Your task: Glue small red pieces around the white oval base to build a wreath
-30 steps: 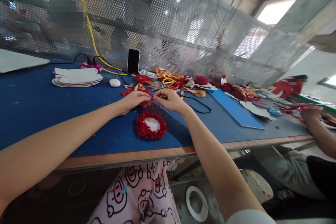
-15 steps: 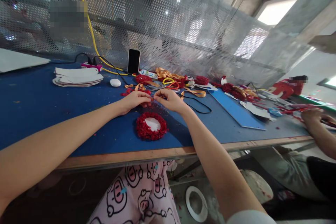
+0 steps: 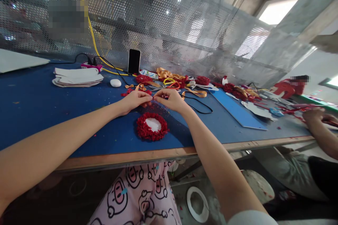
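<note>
My left hand [image 3: 135,100] and my right hand [image 3: 170,99] meet fingertip to fingertip above the blue table [image 3: 34,109]. Both are pinched on a small red piece [image 3: 153,97] between them, too small to name. Just in front of them lies a red ruffled ring with a white centre [image 3: 152,126], flat on the table and touched by neither hand. Behind my hands lies a heap of red, orange and yellow ribbon bits [image 3: 169,81].
A phone [image 3: 134,61] stands against the perforated metal screen at the back. A stack of white cut-outs [image 3: 77,77] and a white pebble-like object [image 3: 115,83] lie at left. A blue sheet [image 3: 236,110] lies at right. Another person's hand [image 3: 315,116] works at the far right.
My fingertips have closed slightly together on the red piece. Otherwise the hands stay in place.
</note>
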`<state>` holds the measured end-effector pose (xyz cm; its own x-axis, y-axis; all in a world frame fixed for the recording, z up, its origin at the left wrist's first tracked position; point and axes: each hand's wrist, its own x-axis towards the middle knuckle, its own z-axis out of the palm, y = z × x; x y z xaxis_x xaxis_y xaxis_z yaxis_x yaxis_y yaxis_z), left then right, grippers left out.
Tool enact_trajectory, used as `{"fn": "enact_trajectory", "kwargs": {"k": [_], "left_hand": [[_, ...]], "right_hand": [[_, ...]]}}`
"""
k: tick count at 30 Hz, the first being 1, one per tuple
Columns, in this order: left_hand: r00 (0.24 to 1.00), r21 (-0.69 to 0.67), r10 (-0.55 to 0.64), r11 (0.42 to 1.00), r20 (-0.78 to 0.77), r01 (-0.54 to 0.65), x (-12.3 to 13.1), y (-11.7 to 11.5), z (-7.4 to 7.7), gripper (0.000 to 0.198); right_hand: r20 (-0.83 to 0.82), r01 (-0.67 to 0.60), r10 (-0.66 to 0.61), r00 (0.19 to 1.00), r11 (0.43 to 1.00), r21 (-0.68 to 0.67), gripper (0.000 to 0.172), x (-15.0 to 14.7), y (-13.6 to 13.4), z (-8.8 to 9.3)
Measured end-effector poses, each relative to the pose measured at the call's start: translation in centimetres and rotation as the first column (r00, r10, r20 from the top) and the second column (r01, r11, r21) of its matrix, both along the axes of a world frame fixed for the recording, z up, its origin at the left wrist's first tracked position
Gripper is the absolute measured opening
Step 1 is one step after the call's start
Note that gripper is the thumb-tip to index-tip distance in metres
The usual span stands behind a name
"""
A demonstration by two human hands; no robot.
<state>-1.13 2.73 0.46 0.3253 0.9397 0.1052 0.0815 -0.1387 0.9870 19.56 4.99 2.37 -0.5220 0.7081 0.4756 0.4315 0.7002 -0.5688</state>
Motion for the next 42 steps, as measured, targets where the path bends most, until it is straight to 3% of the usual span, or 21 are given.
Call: {"fn": "enact_trajectory", "kwargs": {"k": [11, 21, 26, 33, 42], "left_hand": [[0.992, -0.145, 0.044, 0.989, 0.120, -0.026, 0.48, 0.06, 0.01, 0.019], [0.998, 0.035, -0.066, 0.997, 0.011, 0.066, -0.03, 0.18, -0.48, 0.022], [0.999, 0.058, -0.034, 0.998, 0.030, 0.032, -0.09, 0.18, -0.51, 0.022], [0.999, 0.066, -0.046, 0.997, 0.019, 0.045, 0.01, 0.08, -0.49, 0.040], [0.999, 0.070, -0.038, 0.997, 0.004, 0.037, 0.03, -0.32, -0.13, 0.035]], "right_hand": [[-0.027, 0.048, -0.048, 0.998, 0.999, -0.007, 0.023, 0.27, 0.38, 0.01], [-0.043, 0.061, -0.061, 0.997, 0.998, -0.003, 0.024, 0.19, 0.36, 0.00], [-0.058, 0.057, -0.057, 0.997, 0.998, 0.000, 0.024, 0.20, 0.38, 0.11], [-0.031, 0.030, -0.031, 0.999, 0.999, -0.025, 0.021, 0.13, 0.13, 0.29], [-0.016, -0.003, 0.002, 1.000, 0.999, -0.034, 0.022, -0.05, -0.17, 0.04]]}}
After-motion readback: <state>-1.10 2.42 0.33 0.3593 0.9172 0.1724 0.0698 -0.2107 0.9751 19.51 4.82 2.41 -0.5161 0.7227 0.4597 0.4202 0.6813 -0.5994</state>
